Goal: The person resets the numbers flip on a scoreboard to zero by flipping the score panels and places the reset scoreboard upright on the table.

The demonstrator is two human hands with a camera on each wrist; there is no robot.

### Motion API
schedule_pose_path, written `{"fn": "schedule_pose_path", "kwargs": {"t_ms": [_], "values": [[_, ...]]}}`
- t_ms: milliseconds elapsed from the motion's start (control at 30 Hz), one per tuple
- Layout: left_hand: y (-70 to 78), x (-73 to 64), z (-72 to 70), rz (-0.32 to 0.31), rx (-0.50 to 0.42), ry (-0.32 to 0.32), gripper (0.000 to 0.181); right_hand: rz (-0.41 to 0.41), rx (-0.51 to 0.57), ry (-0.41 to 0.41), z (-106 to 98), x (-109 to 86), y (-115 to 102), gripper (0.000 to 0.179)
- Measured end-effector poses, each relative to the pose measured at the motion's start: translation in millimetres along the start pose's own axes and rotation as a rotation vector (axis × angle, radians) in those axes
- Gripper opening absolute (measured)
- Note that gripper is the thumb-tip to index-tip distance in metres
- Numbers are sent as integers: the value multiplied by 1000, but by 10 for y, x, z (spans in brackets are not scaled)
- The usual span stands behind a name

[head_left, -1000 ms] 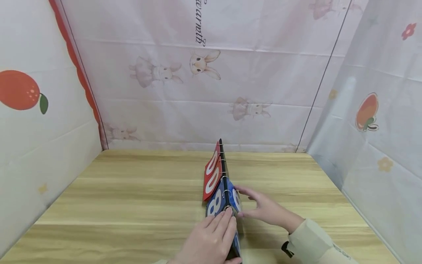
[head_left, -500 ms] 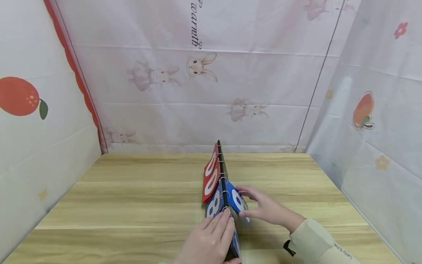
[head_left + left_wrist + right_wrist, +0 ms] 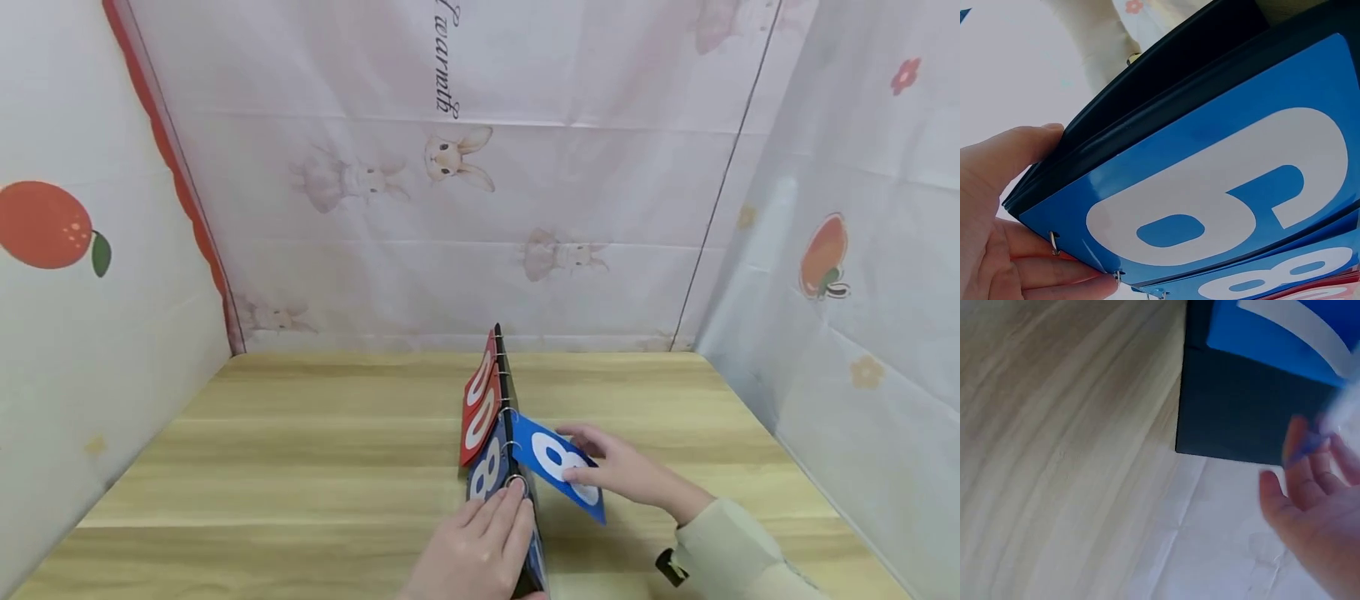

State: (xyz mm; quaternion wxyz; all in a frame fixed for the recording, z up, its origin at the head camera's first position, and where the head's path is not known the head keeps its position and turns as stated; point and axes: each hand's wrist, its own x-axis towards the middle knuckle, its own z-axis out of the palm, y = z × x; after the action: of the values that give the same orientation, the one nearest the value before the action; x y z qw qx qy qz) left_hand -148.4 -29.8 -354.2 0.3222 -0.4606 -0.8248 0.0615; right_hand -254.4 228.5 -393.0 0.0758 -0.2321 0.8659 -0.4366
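A black flip scoreboard (image 3: 504, 392) stands edge-on across the middle of the table, its number cards hung on metal rings. My left hand (image 3: 480, 542) grips its near end, fingers over the ringed top edge. In the left wrist view the thumb lies on one side, above a large blue card (image 3: 1166, 206) with a white 6 or 9. My right hand (image 3: 626, 471) pinches a blue card (image 3: 543, 442), apparently an 8, holding it swung out on the right side, thumb on its printed face. Motion blurs that hand (image 3: 1316, 487) in the right wrist view.
Red zero cards (image 3: 480, 417) hang at the scoreboard's far end, left side, with another blue 8 card (image 3: 486, 471) nearer. Wood-grain table (image 3: 322, 433) surrounds the scoreboard. Printed cloth walls (image 3: 360, 275) enclose the back and sides.
The right hand has drawn the blue card outward to the right, away from the scoreboard, so more of its number shows. The left hand has stayed at the near end.
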Motion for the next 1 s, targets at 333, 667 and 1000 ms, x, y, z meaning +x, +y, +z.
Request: {"fn": "schedule_pose_path", "kwargs": {"t_ms": [333,667,1000], "values": [[-7,36,3,-1,40,12,71,70,828,41,-207,-150,-5,38],[5,-3,51,1,44,77,71,-511,1225,-219,185,-164,-199,60],[-6,-20,-13,11,12,-13,71,-15,566,211,465,-52,-647,46]]}}
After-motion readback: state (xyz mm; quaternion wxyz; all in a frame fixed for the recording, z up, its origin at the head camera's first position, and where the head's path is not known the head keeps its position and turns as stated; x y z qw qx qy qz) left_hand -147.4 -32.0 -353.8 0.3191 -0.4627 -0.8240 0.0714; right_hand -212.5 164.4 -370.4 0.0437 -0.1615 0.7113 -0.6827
